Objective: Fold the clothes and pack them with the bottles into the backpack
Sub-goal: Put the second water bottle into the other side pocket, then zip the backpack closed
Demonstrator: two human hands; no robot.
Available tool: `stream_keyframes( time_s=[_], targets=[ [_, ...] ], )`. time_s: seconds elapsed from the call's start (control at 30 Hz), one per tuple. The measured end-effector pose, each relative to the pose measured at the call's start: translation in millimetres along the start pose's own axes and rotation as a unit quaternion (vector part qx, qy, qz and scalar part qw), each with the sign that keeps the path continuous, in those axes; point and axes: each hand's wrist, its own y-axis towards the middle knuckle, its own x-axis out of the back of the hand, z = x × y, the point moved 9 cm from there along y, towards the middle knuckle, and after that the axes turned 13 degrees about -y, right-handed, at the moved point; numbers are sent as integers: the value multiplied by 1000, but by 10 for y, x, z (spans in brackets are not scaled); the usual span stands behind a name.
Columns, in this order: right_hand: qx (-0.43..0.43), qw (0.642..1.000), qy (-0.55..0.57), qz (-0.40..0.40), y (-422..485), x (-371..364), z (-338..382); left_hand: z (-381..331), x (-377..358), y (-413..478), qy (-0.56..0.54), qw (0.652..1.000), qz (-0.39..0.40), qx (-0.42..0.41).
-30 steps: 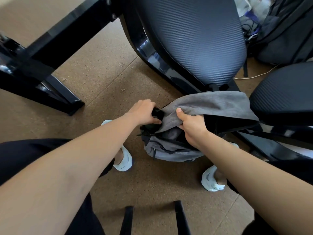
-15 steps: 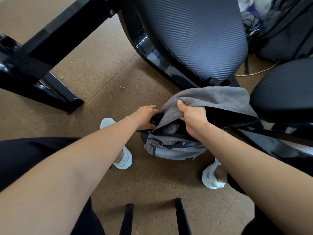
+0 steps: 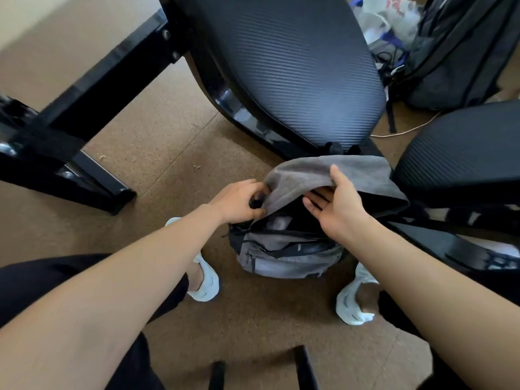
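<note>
I see right hand (image 3: 337, 209) drop its fist on grey flap (image 3: 309, 173): fingers now straight beneath, thumb on top. Left hand (image 3: 239, 201) still grips black rounded object (image 3: 256, 203), likely bottle, at left edge of mouth of grey fabric backpack (image 3: 284, 263), on brown floor (image 3: 168, 153) between white shoes (image 3: 206, 282). Mouth propped wide; insertion looks next.

- No word, brand or number can be read anywhere in view.
- The white plastic bag (image 3: 394, 15), well beyond the grey backpack (image 3: 281, 263), carries red print too blurred to make out.
- A pale patch (image 3: 279, 222) inside the grey backpack's opening shows no legible mark.
</note>
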Motion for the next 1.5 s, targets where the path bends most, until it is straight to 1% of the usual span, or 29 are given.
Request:
stream_keyframes(
  time_s=[0.07,0.13,0.17,0.3,0.43,0.5,0.53,0.57,0.6,0.7,0.77,0.83,0.93,0.97,1.0,1.03,1.07,1.1,1.13,1.17,1.2,1.27,1.3,1.33,1.4,1.5],
  targets=[
    [-7,999,48,-25,13,130,65,16,-64,37,21,999,32,12],
    [14,997,74,-7,22,131,198,120,-152,9,60,996,65,35],
    [29,997,76,11,12,98,279,176,-177,-13,72,995,62,42],
    [66,995,35,64,-61,-26,451,305,-159,-68,67,995,-5,71],
    [79,992,9,102,-119,-109,469,273,-160,-123,58,995,-2,78],
    [91,990,-14,110,-142,-120,532,296,-82,-231,8,994,-58,93],
    [96,989,-38,110,-145,-109,557,333,-37,-299,-15,990,-95,106],
    [100,986,-70,110,-143,-92,571,367,-15,-367,-28,985,-116,126],
    [106,982,-108,110,-148,-74,579,397,-38,-417,-36,983,-111,143],
    [129,962,-217,104,-154,-22,588,456,-318,-510,-33,985,-16,168],
    [147,945,-271,106,-181,7,594,493,-491,-555,-43,982,26,184],
    [180,914,-345,118,-213,27,582,536,-604,-572,-53,977,39,205],
    [237,847,-445,169,-304,-7,517,567,-673,-595,-56,968,42,240],
    [250,822,-474,195,-338,-29,474,564,-683,-597,-52,967,42,245],
    [261,779,-528,217,-373,-52,407,547,-676,-595,-51,967,36,248],
    [271,711,-607,231,-398,-60,314,548,-665,-588,-54,965,26,254],
    [278,622,-697,224,-407,-39,219,560,-662,-580,-63,963,18,260],
    [290,528,-773,200,-403,1,154,575,-665,-578,-70,961,15,268],
    [302,450,-822,173,-404,37,126,598,-679,-577,-74,959,17,275],
    [308,400,-850,152,-388,66,123,614,-693,-567,-70,959,16,275],
    [310,370,-865,137,-413,81,138,614,-699,-558,-60,961,11,270],
    [318,343,-877,110,-448,108,158,593,-670,-539,-39,965,-12,259],
    [308,340,-881,112,-468,139,111,602,-660,-525,-32,966,-19,255],
    [290,351,-882,122,-492,178,39,613,-645,-504,-25,968,-20,249],
    [251,396,-870,155,-578,254,-174,653,-607,-471,-5,970,-14,242],
    [225,473,-829,198,-692,306,-469,619,-512,-424,30,971,3,237]
  ],
)
